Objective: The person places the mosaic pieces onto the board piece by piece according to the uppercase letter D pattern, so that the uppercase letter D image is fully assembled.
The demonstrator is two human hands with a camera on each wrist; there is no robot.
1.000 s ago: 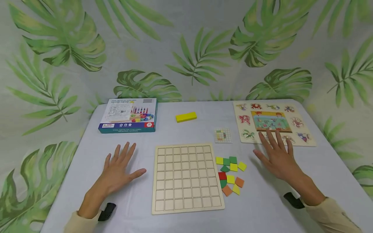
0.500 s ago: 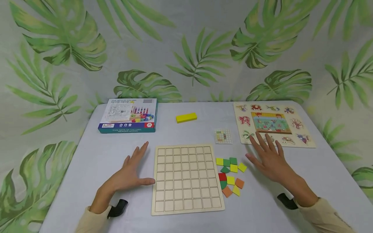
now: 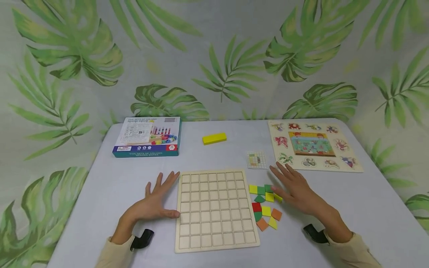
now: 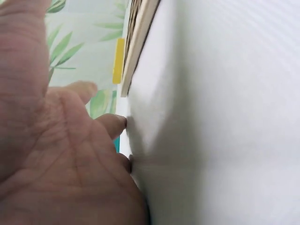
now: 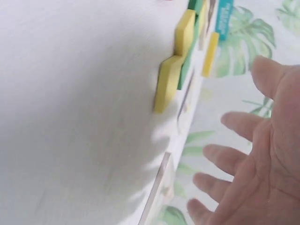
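Note:
A square wooden grid board (image 3: 216,212) lies in the middle of the table in the head view. My left hand (image 3: 152,203) is at its left edge, fingers spread, with the thumb and index fingertips at the rim; whether they touch it I cannot tell. To the board's right lie several small coloured tiles, among them a red tile (image 3: 256,207), a yellow tile (image 3: 266,211) and an orange tile (image 3: 276,214). Over the upper right of these hovers my right hand (image 3: 298,191), fingers extended and holding nothing. Its thumb partly hides a yellow tile (image 5: 168,84).
A small pattern card (image 3: 257,160) lies above the tiles. At the back are a boxed bead set (image 3: 147,137), a yellow block (image 3: 214,139) and a wooden sea-animal puzzle board (image 3: 315,145). A leaf-patterned cloth (image 3: 234,56) hangs behind the table.
My left hand has moved right to the grid board's edge. My right hand has moved left and nearer to me, away from the puzzle board and over the tiles' edge.

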